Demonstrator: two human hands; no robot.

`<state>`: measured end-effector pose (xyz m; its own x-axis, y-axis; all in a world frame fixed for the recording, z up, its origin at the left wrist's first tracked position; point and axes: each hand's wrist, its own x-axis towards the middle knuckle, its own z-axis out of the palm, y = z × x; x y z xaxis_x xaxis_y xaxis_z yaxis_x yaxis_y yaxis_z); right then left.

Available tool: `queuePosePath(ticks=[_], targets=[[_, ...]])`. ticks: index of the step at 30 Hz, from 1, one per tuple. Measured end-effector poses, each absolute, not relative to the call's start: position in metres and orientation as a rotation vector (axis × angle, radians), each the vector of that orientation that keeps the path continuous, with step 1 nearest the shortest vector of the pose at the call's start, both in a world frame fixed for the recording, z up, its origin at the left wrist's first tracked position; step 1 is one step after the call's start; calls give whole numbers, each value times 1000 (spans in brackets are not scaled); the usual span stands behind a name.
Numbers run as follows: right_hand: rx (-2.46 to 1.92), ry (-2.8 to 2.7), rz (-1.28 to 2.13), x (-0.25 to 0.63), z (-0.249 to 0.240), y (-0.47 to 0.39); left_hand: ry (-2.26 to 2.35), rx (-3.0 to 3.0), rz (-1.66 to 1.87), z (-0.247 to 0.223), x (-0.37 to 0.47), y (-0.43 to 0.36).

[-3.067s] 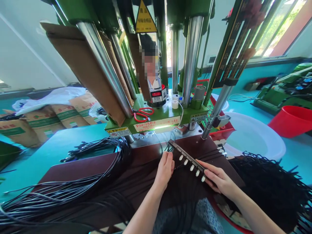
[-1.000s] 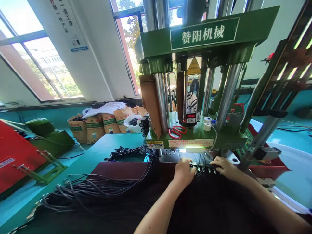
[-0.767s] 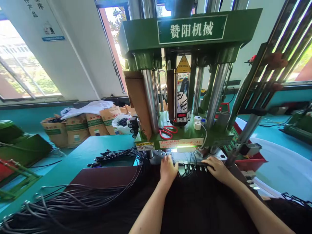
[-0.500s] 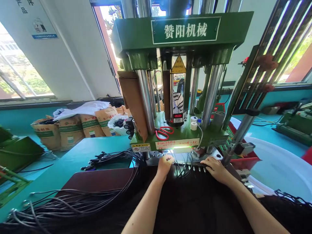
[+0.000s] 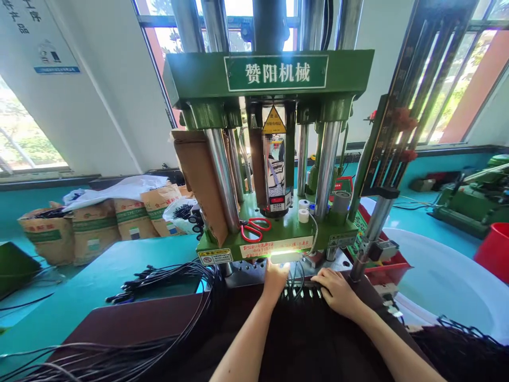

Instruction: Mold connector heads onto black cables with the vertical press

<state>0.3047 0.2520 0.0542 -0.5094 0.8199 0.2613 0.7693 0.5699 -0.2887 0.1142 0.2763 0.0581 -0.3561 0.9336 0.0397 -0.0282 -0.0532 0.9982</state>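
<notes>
My left hand [image 5: 275, 276] reaches under the front edge of the green press [image 5: 222, 240], beside a lit lamp [image 5: 285, 258]. Its fingers are curled and partly hidden, so what they hold cannot be made out. Thin black cables [image 5: 295, 271] hang just right of it. My right hand [image 5: 337, 292] is closed over the end of a narrow metal bar [image 5: 314, 284], fingertips pointing left. A row of small shiny metal pieces [image 5: 304, 293] lies along the bar between both hands.
Red-handled scissors [image 5: 256, 229] and white rolls [image 5: 303, 215] lie on the press plate. A cable bundle [image 5: 159, 276] spreads over the left table. At right stand a slanted post [image 5: 374, 228], a red bin [image 5: 392, 265] and a big white tub [image 5: 441, 281]. Sacks [image 5: 95, 223] stand behind left.
The view has tilted up and turned right. My left hand has moved deeper under the press, close to the lamp. My right hand has shifted inward toward the cables.
</notes>
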Motion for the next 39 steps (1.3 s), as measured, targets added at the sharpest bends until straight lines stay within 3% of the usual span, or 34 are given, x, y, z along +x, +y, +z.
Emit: queuePosePath(ticks=[7, 15, 29, 39], targets=[[-1298, -2454, 150, 304, 50, 255, 770, 351, 1315, 61, 119, 290], [-1249, -2485, 183, 308, 46, 260, 480, 403, 1196, 58, 106, 288], [-1137, -2312, 426, 311, 62, 266, 524, 362, 1160, 54, 98, 285], [-1302, -2122, 153, 241, 101, 354, 536, 343, 1188, 61, 100, 280]])
